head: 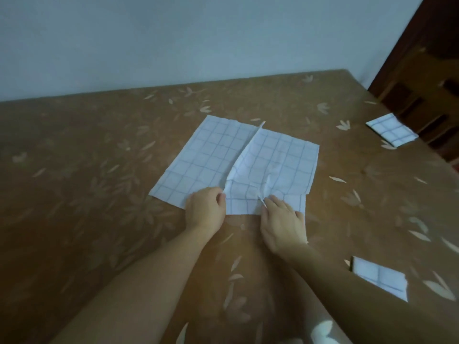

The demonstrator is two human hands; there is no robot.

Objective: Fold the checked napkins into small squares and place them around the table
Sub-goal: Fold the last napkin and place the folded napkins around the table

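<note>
Checked napkin lies spread before both hands, left hand and right hand pinching its near edge

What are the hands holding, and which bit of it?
Both hold the big checked napkin at its near edge: the left hand pinches by the middle crease, the right hand nearer the right corner.

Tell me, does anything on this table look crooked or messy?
Only the open checked napkin. A raised ridge runs down its middle and the near edge is crumpled where the left hand and right hand pinch it. The two folded napkins on the right lie flat. Nothing looks spilled or torn.
</note>
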